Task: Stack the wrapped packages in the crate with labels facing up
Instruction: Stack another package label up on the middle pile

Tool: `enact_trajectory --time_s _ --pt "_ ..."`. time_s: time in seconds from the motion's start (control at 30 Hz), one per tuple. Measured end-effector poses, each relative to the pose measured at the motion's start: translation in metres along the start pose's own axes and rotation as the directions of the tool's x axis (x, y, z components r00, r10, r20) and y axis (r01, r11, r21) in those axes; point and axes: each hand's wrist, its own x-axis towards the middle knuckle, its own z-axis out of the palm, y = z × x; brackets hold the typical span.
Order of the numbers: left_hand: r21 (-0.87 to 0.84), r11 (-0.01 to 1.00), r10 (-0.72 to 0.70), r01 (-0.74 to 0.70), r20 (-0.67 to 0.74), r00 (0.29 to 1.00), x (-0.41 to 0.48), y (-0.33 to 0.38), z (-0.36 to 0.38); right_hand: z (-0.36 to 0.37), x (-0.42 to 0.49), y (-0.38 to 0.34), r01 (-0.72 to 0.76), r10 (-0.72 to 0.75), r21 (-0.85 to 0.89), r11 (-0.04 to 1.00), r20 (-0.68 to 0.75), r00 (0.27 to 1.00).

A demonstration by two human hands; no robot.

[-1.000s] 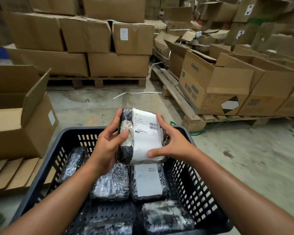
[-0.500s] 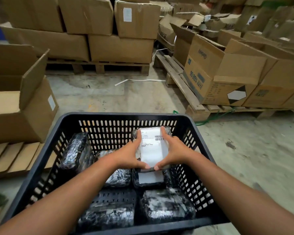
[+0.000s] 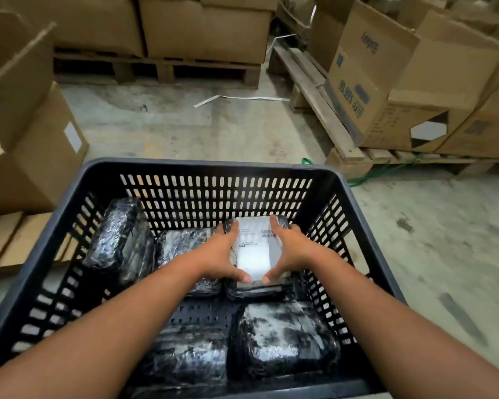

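Observation:
A black slotted plastic crate stands on the floor in front of me. Both hands hold one black-wrapped package with its white label facing up, low in the crate's far right corner, on top of another package. My left hand grips its left side and my right hand its right side. Several more wrapped packages lie in the crate: one leaning at the left wall, one beside my left hand, and two near me.
An open cardboard box sits to the left on wooden boards. Pallets stacked with cardboard boxes run along the right and the back. A white strap lies on the concrete floor beyond the crate.
My hands have brought the labelled package down from above the crate's rim into its far right corner, onto the package that showed a label there. The view has tilted downward.

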Motion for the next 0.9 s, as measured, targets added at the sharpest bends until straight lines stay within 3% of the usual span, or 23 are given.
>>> enact_trajectory --time_s 0.33,0.57,0.63,0.77,0.9 --pt "-0.057 0.998 0.028 -0.024 0.072 0.997 0.006 -0.008 -0.002 -0.002 -0.002 0.002 0.002 -0.003 0.025 1.000 0.014 1.000" --pt "0.175 0.973 0.160 -0.153 -0.026 0.987 -0.012 -0.006 0.000 -0.001 -0.039 -0.004 0.075 -0.097 -0.128 0.989 -0.178 0.979" --pt "0.134 0.973 0.191 -0.189 -0.003 0.982 -0.015 -0.011 -0.001 -0.006 -0.059 -0.004 0.123 -0.144 -0.175 0.977 -0.113 0.983" --pt "0.065 0.981 0.183 -0.182 0.000 0.983 -0.015 -0.017 -0.002 0.011 -0.094 0.004 0.239 -0.147 -0.306 0.922 0.296 0.944" --pt "0.083 0.981 0.178 -0.178 0.007 0.984 -0.011 -0.016 -0.003 0.027 -0.101 0.008 0.301 -0.173 -0.411 0.861 0.319 0.932"
